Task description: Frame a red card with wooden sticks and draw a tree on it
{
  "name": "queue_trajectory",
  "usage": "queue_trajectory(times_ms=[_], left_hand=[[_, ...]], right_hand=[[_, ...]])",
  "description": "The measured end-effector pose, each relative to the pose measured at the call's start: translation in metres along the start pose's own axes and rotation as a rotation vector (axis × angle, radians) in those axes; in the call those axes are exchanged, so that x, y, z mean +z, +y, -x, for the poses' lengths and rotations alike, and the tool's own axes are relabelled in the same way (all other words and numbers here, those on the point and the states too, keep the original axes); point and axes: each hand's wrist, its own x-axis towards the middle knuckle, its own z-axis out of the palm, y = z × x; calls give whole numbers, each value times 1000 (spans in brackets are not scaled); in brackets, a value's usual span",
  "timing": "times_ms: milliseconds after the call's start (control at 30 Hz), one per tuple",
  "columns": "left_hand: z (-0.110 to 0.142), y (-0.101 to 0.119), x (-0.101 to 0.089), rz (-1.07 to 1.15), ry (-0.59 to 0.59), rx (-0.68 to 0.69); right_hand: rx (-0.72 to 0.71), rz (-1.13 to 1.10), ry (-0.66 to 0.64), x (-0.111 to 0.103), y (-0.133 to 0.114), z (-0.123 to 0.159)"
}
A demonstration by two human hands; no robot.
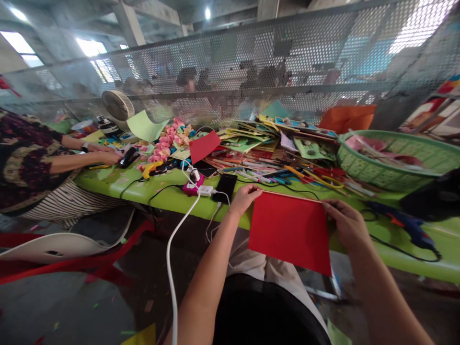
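A red sheet of paper (pixel 291 230) is stretched between my two hands over the table's near edge and my lap. Along its far edge runs a thin, pale strip like a stick (pixel 287 195). My left hand (pixel 245 197) pinches the sheet's far left corner. At the far right corner, my right hand (pixel 347 220) grips it between thumb and fingers. Just beyond my left hand lies a black phone (pixel 224 188). A blue glue gun (pixel 406 225) rests to the right of my right hand.
A pink power strip (pixel 193 184) with white cables sits left of the phone. Piled paper cards (pixel 251 136) and pencils cover the back. A green basket (pixel 391 158) stands at right. On the left, a co-worker's hands (pixel 108 155) hold a black object near a fan (pixel 118 105).
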Motion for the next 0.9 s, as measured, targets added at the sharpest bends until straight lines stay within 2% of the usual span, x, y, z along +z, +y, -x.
queue_trajectory(times_ms=[367,900], left_hand=[[0,2,-1,-20,-17,8],[0,7,-1,-81,-50,4]], right_hand=[[-38,11,-24,-3,8,-4],[-83,42,-17,1,-2,2]])
